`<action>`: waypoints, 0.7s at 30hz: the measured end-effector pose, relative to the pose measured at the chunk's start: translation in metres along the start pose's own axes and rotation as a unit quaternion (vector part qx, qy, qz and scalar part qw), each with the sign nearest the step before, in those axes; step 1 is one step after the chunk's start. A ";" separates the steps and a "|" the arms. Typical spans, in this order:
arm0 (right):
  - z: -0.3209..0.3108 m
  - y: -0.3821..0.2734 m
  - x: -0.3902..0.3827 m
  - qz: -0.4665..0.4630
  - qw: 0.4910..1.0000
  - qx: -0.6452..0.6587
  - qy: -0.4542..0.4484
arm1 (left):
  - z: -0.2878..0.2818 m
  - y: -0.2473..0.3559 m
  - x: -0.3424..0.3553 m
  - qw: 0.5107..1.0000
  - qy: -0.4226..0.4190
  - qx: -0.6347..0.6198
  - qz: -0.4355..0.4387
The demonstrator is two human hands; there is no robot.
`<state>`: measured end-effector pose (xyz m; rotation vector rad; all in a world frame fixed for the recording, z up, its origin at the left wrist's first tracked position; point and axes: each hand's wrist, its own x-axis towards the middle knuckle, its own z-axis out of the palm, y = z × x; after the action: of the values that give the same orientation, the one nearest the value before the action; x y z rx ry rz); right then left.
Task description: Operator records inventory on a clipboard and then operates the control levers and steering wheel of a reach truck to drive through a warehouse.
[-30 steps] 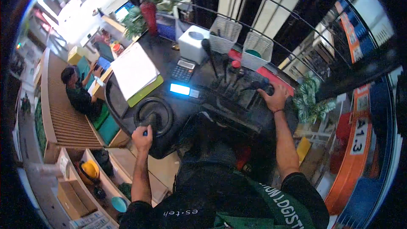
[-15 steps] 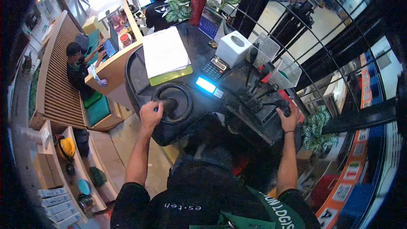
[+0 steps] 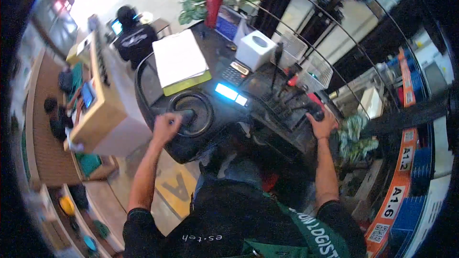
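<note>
My left hand is closed at the left side of a black steering wheel, its fingers curled in at the rim; whether it also holds the wheel's knob is hard to see. On the right, my right hand wraps round a black control lever, the outermost of several levers on the dark console. Between the hands glows a lit display. Beyond the wheel, white papers lie on a yellow-green clipboard. A calculator sits beside a white tissue box.
White mesh baskets and a red fire extinguisher stand on the console's far side, behind black guard bars. A wooden counter lies to the left, with two people near it. Orange-labelled racking runs along the right.
The surroundings have swung: the counter and the people have shifted left in view, and a yellow floor marking has come into sight. Both hands stay at the wheel and lever.
</note>
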<state>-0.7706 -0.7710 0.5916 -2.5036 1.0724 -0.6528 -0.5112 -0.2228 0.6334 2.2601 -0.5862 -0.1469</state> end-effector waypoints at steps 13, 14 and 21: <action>-0.003 -0.005 0.043 0.029 0.999 -0.032 -0.030 | 0.011 0.006 0.112 0.974 0.092 0.192 -0.073; -0.008 0.003 0.044 0.036 0.999 -0.027 -0.025 | 0.012 0.013 0.111 0.975 0.083 0.194 -0.063; -0.019 -0.004 0.055 0.039 0.997 -0.009 -0.069 | 0.037 0.043 0.033 0.986 0.134 0.098 -0.023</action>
<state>-0.7450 -0.8118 0.6240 -2.4670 1.1241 -0.4419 -0.5087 -0.2879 0.6413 2.4299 -0.4198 0.1981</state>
